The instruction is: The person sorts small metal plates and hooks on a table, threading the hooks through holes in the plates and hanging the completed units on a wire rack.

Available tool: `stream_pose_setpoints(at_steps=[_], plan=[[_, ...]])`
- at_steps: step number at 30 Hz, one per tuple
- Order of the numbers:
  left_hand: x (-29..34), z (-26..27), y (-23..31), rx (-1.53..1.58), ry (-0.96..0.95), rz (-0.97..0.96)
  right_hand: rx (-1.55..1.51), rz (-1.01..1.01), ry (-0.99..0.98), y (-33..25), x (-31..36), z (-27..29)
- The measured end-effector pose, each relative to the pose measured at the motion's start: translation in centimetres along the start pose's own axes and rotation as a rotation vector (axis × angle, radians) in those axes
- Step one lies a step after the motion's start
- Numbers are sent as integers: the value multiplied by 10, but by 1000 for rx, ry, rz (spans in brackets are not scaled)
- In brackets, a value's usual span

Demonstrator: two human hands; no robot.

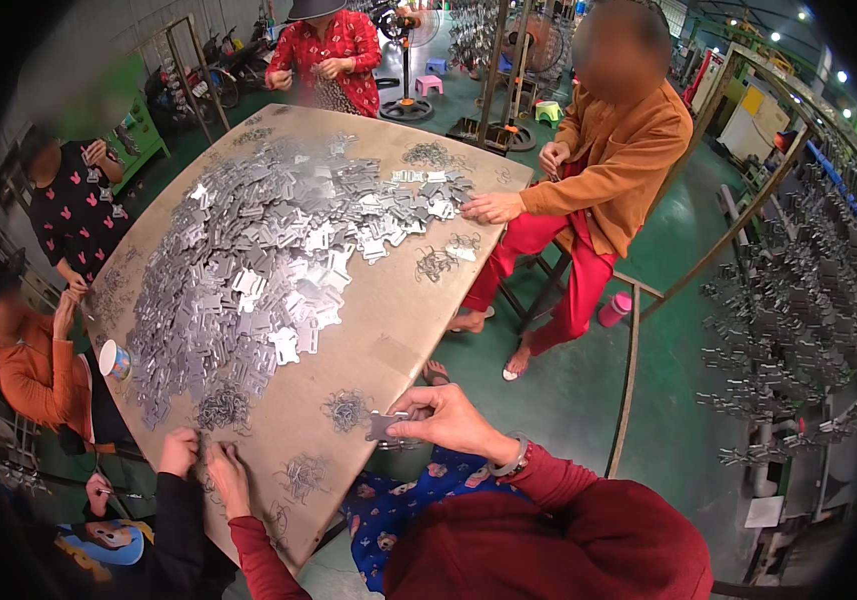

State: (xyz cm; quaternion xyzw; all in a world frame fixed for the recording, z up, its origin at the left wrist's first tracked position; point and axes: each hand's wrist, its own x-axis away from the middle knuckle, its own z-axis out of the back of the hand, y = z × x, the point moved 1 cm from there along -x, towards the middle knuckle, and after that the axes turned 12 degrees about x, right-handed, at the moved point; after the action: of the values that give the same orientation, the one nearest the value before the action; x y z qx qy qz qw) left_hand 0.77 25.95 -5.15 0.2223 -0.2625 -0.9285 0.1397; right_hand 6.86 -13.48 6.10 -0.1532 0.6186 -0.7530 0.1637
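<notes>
Head view: right hand [452, 419] pinches a grey metal plate [380, 425], partly covered; left hand [229, 480] at tabletop [389, 315] near end, grip I can't tell.

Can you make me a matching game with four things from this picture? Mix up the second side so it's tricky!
1. Right hand
2. Left hand
3. Cup
4. Bottle

A. beside the silvery pile
B. pink
C. holding a grey plate
D. next to a black-sleeved person's hand

Pairs: 1-C, 2-D, 3-A, 4-B
</notes>
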Motion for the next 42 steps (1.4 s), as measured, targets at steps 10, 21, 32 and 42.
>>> stream_pose_setpoints(at_steps=[10, 21, 32, 42], plan=[[13, -22, 203, 1191, -291, 357, 52, -19, 94, 3, -7, 0], [39, -54, 236, 1505, -426, 258, -43, -77, 116, 33, 2, -11], [60, -58, 250, 1330, -168, 121, 87, 25, 77, 33, -1, -6], [70, -57, 259, 1172, -124, -141, -333, -120, -208, 66, -153, 2]])
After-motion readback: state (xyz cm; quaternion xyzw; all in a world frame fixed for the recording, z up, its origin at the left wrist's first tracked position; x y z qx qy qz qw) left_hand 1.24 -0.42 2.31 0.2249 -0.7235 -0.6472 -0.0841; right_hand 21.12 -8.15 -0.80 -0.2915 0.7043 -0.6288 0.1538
